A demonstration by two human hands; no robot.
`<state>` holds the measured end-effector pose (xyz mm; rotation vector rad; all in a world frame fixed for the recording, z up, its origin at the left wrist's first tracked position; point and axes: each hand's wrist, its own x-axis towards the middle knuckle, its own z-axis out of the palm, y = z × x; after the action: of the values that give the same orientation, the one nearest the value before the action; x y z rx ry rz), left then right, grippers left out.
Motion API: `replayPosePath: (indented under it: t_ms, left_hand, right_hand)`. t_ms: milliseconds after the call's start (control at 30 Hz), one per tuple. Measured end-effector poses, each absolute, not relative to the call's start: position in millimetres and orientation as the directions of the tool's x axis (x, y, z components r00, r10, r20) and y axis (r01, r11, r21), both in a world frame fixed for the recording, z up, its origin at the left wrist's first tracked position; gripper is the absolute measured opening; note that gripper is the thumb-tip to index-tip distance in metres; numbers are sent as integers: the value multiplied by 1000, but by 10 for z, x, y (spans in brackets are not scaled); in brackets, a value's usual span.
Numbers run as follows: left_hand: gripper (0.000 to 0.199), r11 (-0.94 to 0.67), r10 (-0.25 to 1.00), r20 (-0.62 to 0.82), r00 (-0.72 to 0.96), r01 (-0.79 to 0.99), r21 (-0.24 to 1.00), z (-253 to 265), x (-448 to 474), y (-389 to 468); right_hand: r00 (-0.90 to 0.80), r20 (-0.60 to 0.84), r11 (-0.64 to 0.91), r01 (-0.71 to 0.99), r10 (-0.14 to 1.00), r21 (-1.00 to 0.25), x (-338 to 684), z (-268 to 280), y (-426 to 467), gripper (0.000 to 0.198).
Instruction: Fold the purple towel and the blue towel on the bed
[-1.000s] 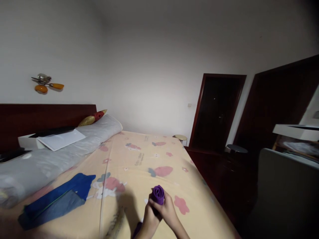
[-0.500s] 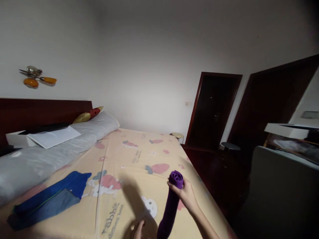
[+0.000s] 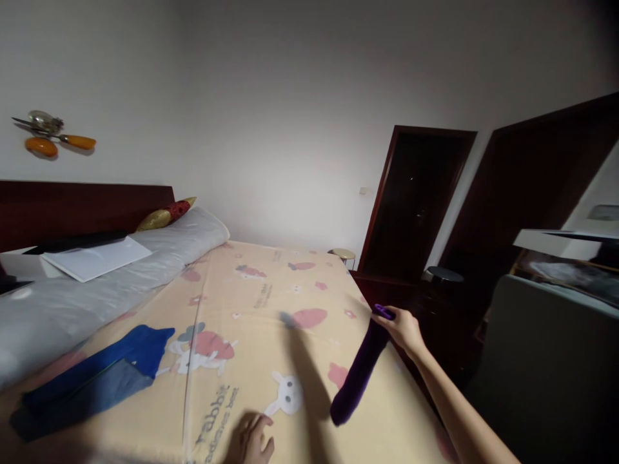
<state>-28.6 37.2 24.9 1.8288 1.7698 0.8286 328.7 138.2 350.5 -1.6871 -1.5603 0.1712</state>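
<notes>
My right hand (image 3: 405, 330) grips the upper end of a rolled purple towel (image 3: 360, 375). The roll slants down and to the left over the right side of the bed, and its lower end hangs free. Low in the middle of the view is my left hand (image 3: 256, 441), over the printed bedsheet (image 3: 271, 361); its fingers are loosely bent and apart, with nothing in them. Over on the left of the bed lies a folded blue cloth (image 3: 97, 374), its greyish-blue underside turned up in part.
A long grey bolster-like bundle (image 3: 140, 270) lies along the headboard (image 3: 87, 209), carrying a flat white panel (image 3: 97, 258). Stools (image 3: 445, 274) stand by the dark door (image 3: 411, 206). At the right is a shelf with a white box (image 3: 556, 243) and a dark grey panel (image 3: 532, 361).
My right hand has carried the purple roll to the right, and its spiral end now tips away. My left hand has come further into view. The camera has shifted slightly.
</notes>
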Motion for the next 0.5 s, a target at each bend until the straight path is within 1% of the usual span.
replayPosePath:
  t_ms: [100, 133, 200, 267, 300, 333, 367, 433, 467, 500]
  left_hand:
    - [32, -67, 996, 91, 5, 727, 683, 176, -323, 436]
    - [32, -59, 996, 90, -4, 724, 687, 172, -337, 443]
    - [32, -49, 994, 104, -36, 700, 713, 201, -359, 428]
    - [30, -49, 991, 121, -63, 661, 749, 258, -367, 384]
    - [29, -50, 990, 124, -71, 646, 762, 284, -367, 358]
    - [27, -51, 989, 127, -73, 638, 769, 301, -365, 333]
    - [26, -52, 989, 128, -74, 636, 770, 308, -363, 310]
    - [24, -58, 987, 138, -80, 626, 778, 289, -370, 283]
    - [24, -60, 986, 140, -84, 611, 789, 269, -385, 284]
    - [23, -65, 985, 148, -92, 595, 801, 249, -411, 299]
  right_hand:
    - [341, 480, 41, 781, 809, -623, 3578, 3581, 1535, 55]
    - [381, 520, 35, 781, 764, -623, 3673, 3554, 1556, 59]
    - [446, 628, 59, 785, 638, -617, 3855, 3397, 1548, 65]
    - [506, 680, 59, 778, 531, -625, 4011, 3100, 1462, 68]
    - [543, 650, 17, 760, 532, -649, 4075, 2902, 1384, 70]
    - [608, 559, -86, 716, 563, -693, 4128, 2677, 1284, 71]
    - [653, 499, -156, 682, 569, -714, 4174, 2429, 1162, 71]
    - [700, 407, -262, 640, 588, -722, 4253, 1882, 879, 62]
    - [737, 297, -382, 599, 608, -704, 4293, 1600, 733, 58]
    - [738, 197, -463, 583, 645, -668, 4338, 1328, 593, 57]
